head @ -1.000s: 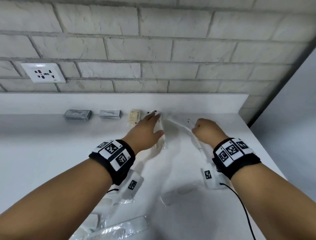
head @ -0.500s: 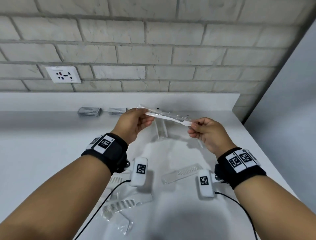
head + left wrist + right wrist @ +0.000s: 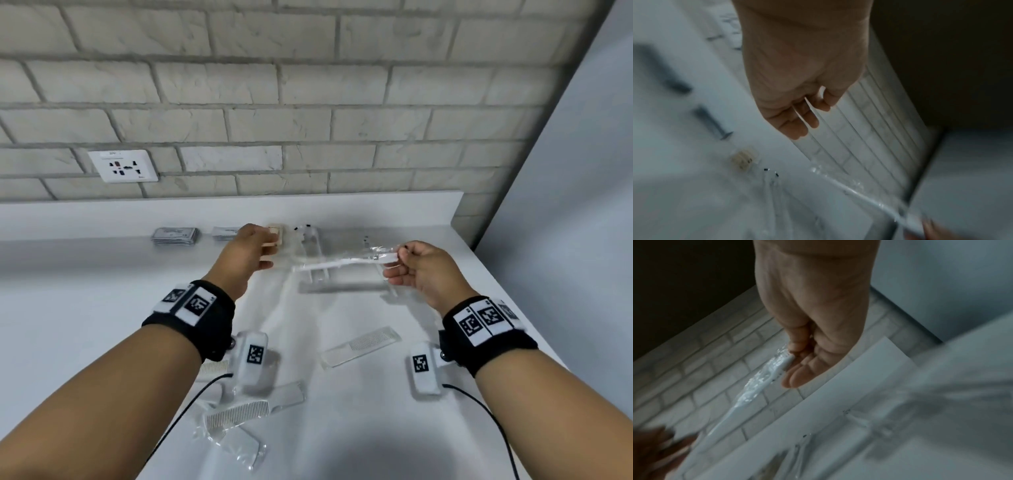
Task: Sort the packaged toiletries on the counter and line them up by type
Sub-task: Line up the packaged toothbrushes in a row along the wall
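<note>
The right hand (image 3: 423,270) pinches one end of a wrapped toothbrush (image 3: 346,262) between thumb and forefinger, holding it level above the white table (image 3: 85,308), its free end pointing toward 9 o'clock. The left hand (image 3: 248,257) hovers at about 10 o'clock from that free end, fingers loosely relaxed and apart, holding nothing and clear of the wrapper. Under the held toothbrush, more wrapped toothbrushes (image 3: 310,246) lie side by side at 12 o'clock on the table. Left of them along the back edge sit a small beige packet (image 3: 275,234), partly hidden by the left hand, a grey sachet (image 3: 224,232) and a stack of grey sachets (image 3: 175,235). Toward 6 o'clock, wrapped combs lie unsorted: one (image 3: 361,346) between the forearms, another (image 3: 253,407) near the left forearm.
</note>
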A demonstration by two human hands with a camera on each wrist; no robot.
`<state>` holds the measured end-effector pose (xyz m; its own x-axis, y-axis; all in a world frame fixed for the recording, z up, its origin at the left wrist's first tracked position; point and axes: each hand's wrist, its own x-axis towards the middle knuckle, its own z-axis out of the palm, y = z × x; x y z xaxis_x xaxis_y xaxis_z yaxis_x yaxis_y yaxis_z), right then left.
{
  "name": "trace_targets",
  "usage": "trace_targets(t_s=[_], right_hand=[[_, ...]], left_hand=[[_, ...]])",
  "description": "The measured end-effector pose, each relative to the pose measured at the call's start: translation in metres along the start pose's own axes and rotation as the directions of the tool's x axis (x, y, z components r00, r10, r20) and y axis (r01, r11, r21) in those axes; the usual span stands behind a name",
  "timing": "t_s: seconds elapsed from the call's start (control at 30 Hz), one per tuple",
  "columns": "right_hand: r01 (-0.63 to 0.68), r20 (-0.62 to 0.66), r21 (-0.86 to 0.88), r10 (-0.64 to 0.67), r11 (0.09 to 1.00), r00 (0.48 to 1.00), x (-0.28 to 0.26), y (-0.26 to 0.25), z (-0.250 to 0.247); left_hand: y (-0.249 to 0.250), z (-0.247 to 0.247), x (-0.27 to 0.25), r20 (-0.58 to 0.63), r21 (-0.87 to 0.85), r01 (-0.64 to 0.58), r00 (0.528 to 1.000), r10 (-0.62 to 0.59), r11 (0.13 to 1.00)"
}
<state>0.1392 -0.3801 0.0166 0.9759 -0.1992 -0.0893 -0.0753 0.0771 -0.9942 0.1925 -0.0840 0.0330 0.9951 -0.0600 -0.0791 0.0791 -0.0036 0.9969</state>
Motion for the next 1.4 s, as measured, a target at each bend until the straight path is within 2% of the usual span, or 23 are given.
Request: trace_targets(t_s=[0.07,0.1,0.17,0.2,0.23,0.33,0.4,0.47,0.53,0.6,0.63,0.73,0.83,0.93,1.0,1.07,1.17,1.23,1.3,1.4], right_hand=[[0.009,0.096,-0.192,0.010,0.981,0.995,-0.002,-0.005,0.012],[0.019,0.134,-0.264,0.017,0.964,0.991,-0.003,-0.008,0.019],[0.043,0.168,-0.339,0.016,0.940,0.986,-0.001,-0.014,0.032],[0.050,0.159,-0.345,0.006,0.937,0.987,0.002,-0.017,0.036],[0.053,0.129,-0.331,-0.010,0.942,0.992,0.006,-0.020,0.038],[0.033,0.004,-0.150,-0.033,0.988,0.999,0.016,-0.025,0.036],[-0.057,0.013,-0.014,0.058,0.998,0.998,0.015,-0.018,0.035],[-0.177,0.124,-0.082,0.186,0.981,0.975,0.011,-0.001,0.042],[-0.177,0.201,-0.206,0.218,0.962,0.955,0.003,0.016,0.055],[-0.179,0.144,-0.215,0.212,0.960,0.967,0.006,0.026,0.066],[-0.210,0.098,-0.204,0.234,0.956,0.967,0.012,0.029,0.068],[-0.334,0.027,-0.255,0.352,0.907,0.936,0.038,0.027,0.067],[-0.353,0.002,-0.432,0.392,0.830,0.920,0.066,0.025,0.070],[-0.326,-0.050,-0.630,0.382,0.705,0.923,0.085,0.024,0.074],[-0.195,-0.003,-0.801,0.322,0.566,0.947,0.091,0.022,0.072],[-0.098,0.065,-0.876,0.315,0.473,0.947,0.088,0.024,0.071],[-0.191,0.028,-0.875,0.441,0.445,0.897,0.084,0.043,0.074],[-0.288,-0.043,-0.862,0.505,0.418,0.862,0.088,0.055,0.078],[-0.341,-0.088,-0.845,0.522,0.412,0.848,0.098,0.058,0.083],[-0.327,-0.078,-0.836,0.493,0.441,0.866,0.115,0.054,0.091]], left_hand=[[-0.001,0.013,-0.006,0.174,0.327,-0.156,0.979,0.103,0.932],[-0.003,0.023,-0.010,0.304,0.452,-0.231,0.948,0.095,0.862],[-0.009,0.041,-0.016,0.503,0.603,-0.324,0.864,-0.031,0.729],[-0.013,0.049,-0.019,0.540,0.621,-0.327,0.837,-0.087,0.712],[-0.019,0.054,-0.021,0.540,0.619,-0.313,0.835,-0.101,0.721],[-0.028,0.062,-0.025,0.425,0.586,-0.291,0.905,0.018,0.756],[-0.029,0.066,-0.025,0.358,0.541,-0.277,0.930,0.081,0.794],[-0.031,0.073,-0.023,0.352,0.572,-0.297,0.931,0.098,0.765],[-0.036,0.083,-0.023,0.417,0.604,-0.301,0.908,0.029,0.738],[-0.043,0.091,-0.021,0.444,0.594,-0.228,0.893,-0.078,0.772],[-0.047,0.092,-0.018,0.427,0.613,-0.207,0.899,-0.099,0.763],[-0.054,0.086,-0.001,0.310,0.700,-0.208,0.950,-0.028,0.683],[-0.058,0.077,0.020,0.242,0.734,-0.205,0.970,0.034,0.647],[-0.058,0.068,0.036,0.278,0.834,-0.230,0.960,-0.021,0.501],[-0.058,0.065,0.044,0.328,0.864,-0.281,0.944,-0.044,0.417],[-0.059,0.065,0.050,0.394,0.867,-0.354,0.918,-0.047,0.349],[-0.066,0.070,0.058,0.465,0.869,-0.431,0.878,-0.109,0.242],[-0.068,0.075,0.061,0.484,0.869,-0.450,0.859,-0.164,0.207],[-0.067,0.080,0.065,0.476,0.876,-0.440,0.853,-0.212,0.198],[-0.070,0.082,0.072,0.481,0.872,-0.428,0.840,-0.251,0.237]])
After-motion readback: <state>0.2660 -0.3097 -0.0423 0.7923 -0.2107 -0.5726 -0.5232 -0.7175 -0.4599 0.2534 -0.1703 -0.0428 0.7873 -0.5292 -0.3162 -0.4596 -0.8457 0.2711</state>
